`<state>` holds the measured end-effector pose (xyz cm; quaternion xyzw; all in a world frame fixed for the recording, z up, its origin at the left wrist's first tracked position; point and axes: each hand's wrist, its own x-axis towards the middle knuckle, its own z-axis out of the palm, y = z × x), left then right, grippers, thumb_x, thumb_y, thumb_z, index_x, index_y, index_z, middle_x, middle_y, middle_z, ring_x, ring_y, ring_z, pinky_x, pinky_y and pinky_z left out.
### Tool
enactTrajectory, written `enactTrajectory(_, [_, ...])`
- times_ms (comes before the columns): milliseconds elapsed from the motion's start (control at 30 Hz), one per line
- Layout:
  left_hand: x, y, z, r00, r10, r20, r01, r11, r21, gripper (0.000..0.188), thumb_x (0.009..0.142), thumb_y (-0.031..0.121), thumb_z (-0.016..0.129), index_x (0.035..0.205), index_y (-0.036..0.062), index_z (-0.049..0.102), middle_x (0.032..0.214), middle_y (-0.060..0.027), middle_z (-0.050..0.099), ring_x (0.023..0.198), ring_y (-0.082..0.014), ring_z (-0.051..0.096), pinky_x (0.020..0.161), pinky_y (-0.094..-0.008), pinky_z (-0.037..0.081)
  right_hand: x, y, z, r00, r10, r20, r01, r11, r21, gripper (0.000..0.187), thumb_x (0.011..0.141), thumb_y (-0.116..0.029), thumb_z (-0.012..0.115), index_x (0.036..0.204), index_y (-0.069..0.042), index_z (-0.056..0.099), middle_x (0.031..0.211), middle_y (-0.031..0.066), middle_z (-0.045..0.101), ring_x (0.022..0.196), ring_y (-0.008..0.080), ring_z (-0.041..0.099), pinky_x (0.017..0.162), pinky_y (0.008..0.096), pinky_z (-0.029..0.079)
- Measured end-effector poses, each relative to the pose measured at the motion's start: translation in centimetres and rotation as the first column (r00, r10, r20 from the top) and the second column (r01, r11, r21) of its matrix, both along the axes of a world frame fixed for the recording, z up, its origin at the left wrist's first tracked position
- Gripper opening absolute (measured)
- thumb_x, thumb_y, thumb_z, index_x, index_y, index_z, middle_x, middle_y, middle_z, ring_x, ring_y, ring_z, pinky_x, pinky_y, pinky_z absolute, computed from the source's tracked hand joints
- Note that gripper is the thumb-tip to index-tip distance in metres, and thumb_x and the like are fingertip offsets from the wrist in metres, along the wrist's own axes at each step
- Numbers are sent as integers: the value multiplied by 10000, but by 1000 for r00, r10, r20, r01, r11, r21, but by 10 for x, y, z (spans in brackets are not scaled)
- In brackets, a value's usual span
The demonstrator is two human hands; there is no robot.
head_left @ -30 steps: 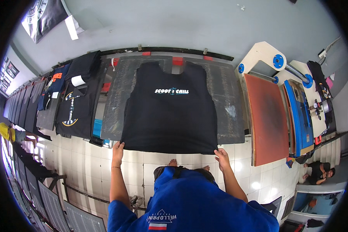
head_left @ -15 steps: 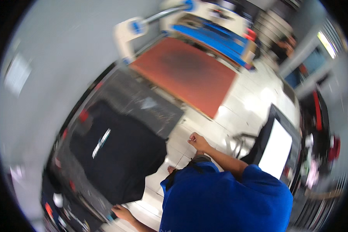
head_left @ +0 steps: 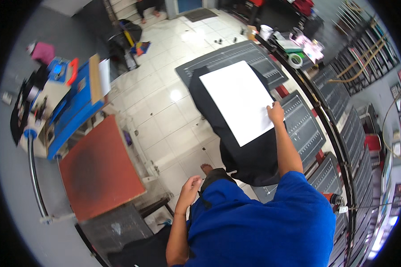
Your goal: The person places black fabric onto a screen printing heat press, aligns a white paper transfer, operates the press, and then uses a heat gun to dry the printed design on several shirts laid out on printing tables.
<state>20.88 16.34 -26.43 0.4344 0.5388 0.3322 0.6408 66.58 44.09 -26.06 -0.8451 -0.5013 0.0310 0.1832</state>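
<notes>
A white sheet (head_left: 238, 100) lies over a black garment (head_left: 249, 162), which is draped on a dark grey board (head_left: 189, 70) at the right. At the sheet's right edge, the fingers of my right hand (head_left: 276, 113) are closed on it. My left hand (head_left: 190, 189) hangs in front of my body with its fingers loosely bent and apart. Nothing shows in it. Part of another black garment (head_left: 142, 249) is visible at the lower left, below that hand.
A heat press with a rust-red pad (head_left: 100, 173) and blue upper part (head_left: 75, 107) stands at the left. More grey boards (head_left: 303, 129) line a curved dark rail (head_left: 325, 124). A tape roll (head_left: 295, 61) and a power tool (head_left: 334, 199) are on the right. A person's feet (head_left: 149, 17) show far back.
My view and body have turned right, from the garment on the left board to the sheet-covered one. My left hand has left the board's edge; my right hand has reached the white sheet.
</notes>
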Motion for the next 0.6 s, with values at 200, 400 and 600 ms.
enactTrajectory(200, [88, 119, -73, 990, -133, 44, 140, 930, -338, 674, 991, 514, 418, 1459, 42, 310, 1461, -149, 400, 1289, -283, 450, 1019, -449, 396, 56, 33, 1, 988, 77, -133, -97, 984, -153, 494, 766, -410, 747, 1096, -52, 664, 1011, 147, 710, 969, 322, 671, 862, 408, 512])
enactTrajectory(400, [136, 163, -117, 963, 118, 242, 11, 880, -474, 874, 919, 726, 315, 1524, 104, 206, 1540, -122, 297, 1380, -312, 325, 1131, -410, 254, 90, 43, -5, 923, 121, -364, -212, 952, -220, 329, 802, -326, 695, 996, -60, 693, 946, 136, 706, 900, 268, 663, 799, 385, 507])
enactTrajectory(600, [146, 171, -89, 913, 141, 382, 94, 840, -534, 952, 850, 819, 211, 1550, 180, 115, 1607, -101, 131, 1471, -327, 101, 1164, -528, 68, 262, -112, -17, 929, -195, -315, 172, 980, -99, 252, 825, -184, 634, 976, 18, 641, 928, 154, 680, 858, 250, 646, 776, 381, 496])
